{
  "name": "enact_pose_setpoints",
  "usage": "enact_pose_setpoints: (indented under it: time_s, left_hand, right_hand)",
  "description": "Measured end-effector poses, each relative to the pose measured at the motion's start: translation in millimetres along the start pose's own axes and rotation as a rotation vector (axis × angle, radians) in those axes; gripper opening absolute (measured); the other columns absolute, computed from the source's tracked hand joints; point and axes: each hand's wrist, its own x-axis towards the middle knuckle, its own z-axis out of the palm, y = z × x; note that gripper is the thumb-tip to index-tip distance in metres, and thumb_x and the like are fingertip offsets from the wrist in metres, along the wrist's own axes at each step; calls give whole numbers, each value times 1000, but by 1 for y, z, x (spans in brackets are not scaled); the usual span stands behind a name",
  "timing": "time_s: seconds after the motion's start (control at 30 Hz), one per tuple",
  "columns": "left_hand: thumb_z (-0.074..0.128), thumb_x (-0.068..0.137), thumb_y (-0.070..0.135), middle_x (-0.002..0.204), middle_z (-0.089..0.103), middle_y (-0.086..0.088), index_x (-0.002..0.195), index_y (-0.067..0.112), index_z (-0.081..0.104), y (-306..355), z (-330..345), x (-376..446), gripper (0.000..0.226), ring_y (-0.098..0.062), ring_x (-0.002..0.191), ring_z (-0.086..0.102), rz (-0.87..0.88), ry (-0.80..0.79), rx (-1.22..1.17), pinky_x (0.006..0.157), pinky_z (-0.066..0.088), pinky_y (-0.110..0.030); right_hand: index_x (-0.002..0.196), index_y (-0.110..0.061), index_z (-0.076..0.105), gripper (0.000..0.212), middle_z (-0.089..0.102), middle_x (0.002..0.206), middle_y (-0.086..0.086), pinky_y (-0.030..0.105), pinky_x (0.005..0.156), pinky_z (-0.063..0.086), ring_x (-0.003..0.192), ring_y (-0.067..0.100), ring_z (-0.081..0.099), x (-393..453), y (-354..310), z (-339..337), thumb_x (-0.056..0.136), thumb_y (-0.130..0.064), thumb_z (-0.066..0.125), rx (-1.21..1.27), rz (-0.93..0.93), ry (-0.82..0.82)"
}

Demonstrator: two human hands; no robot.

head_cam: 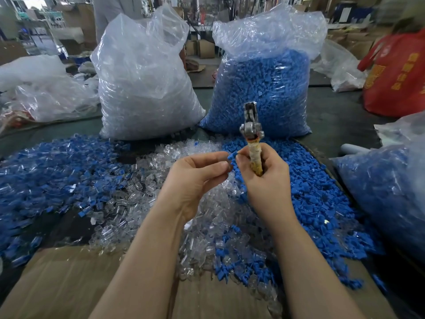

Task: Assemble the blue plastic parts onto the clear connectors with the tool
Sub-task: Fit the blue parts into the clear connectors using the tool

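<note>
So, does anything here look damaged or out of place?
Only the tool: its handle wrapping looks worn and yellowed where the right hand grips it. Loose blue parts and clear connectors mix in places.

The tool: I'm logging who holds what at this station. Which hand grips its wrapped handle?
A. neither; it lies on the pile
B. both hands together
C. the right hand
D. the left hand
C: the right hand is curled round the wrapped handle of the tool, whose metal head points up, while the left hand only pinches a small blue part beside it.
</note>
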Motion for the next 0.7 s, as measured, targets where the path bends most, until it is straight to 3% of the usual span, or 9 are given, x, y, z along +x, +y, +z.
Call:
enact_pose_setpoints:
  time_s: [0.17, 0.27, 0.4, 0.7]
  left_hand:
    - [74, 62, 1, 91, 76, -12, 91, 4, 75, -1, 2, -1, 29, -16, 81, 74, 7, 2, -2, 67, 57, -19]
    - [73, 68, -2, 88, 76, -11, 92, 4, 75, -1, 2, -1, 25, -15, 79, 74, 24, 14, 1, 68, 57, -20]
    - [71, 76, -4, 87, 77, -9, 93, 5, 75, 0, 1, -1, 20, -14, 78, 74, 42, 21, 43, 68, 58, -20]
    - [75, 71, -1, 90, 77, -10, 90, 8, 76, -1, 0, 1, 21, -18, 85, 73, 89, 29, 79, 77, 59, -24]
  right_hand:
    - [85, -5, 57, 17, 53, 70, 11, 26, 54, 40, 57, 9, 43, 0, 3, 1, 93, -18, 64, -27, -11, 24]
    - [86, 0, 55, 22, 51, 69, 14, 27, 52, 38, 57, 14, 42, 0, 4, 1, 92, -20, 64, -23, -24, 6]
    - [86, -3, 57, 18, 52, 68, 11, 21, 52, 38, 56, 9, 42, -2, 5, 3, 92, -18, 65, -9, -26, -10]
    - [85, -6, 58, 18, 52, 66, 7, 20, 51, 36, 54, 6, 40, -2, 5, 7, 92, -20, 65, -36, 8, 14]
